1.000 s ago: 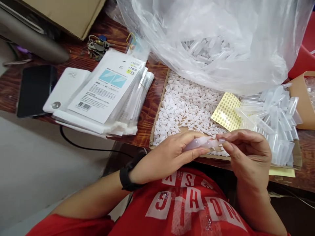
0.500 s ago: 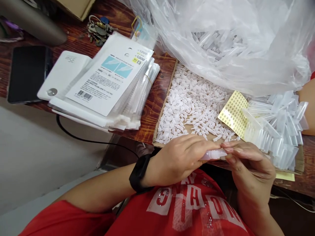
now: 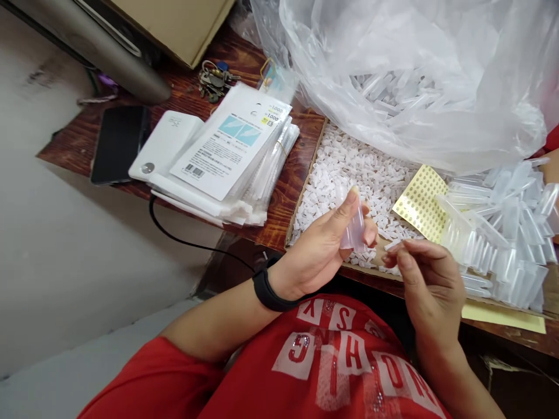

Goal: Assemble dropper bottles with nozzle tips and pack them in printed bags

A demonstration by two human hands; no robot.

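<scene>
The biggest thing here is the brown wood surface (image 3: 297, 174). On it sits a big see-through bag (image 3: 428, 139) with lots of clear plastic bits inside. In front of the bag is a flat cardboard tray (image 3: 371, 271). To the left of the tray is a stack of packets (image 3: 227, 145), with a white card on top. At the right end of the tray is a messy pile of tubes (image 3: 506, 244), pointing every which way. A yellow sheet (image 3: 421, 203) with rows of tiny marks leans next to that pile.

The two hands are near the front edge of the tray, and they are apart. The left hand (image 3: 325, 241) is curled around a clear tube (image 3: 354, 233), with the thumb laid along it and the fingers behind. I can't tell if it's just one tube. The right hand (image 3: 432, 279) has its thumb and finger tips pressed together, pinching a small white bit (image 3: 389, 246). Many loose white bits (image 3: 362, 157) fill the left part of the tray.

The step now looks like working with a tube and a bit, one in each hand. I think the next move needs a still left hand and a light, careful pinch, because such a tiny bit could slip away.
</scene>
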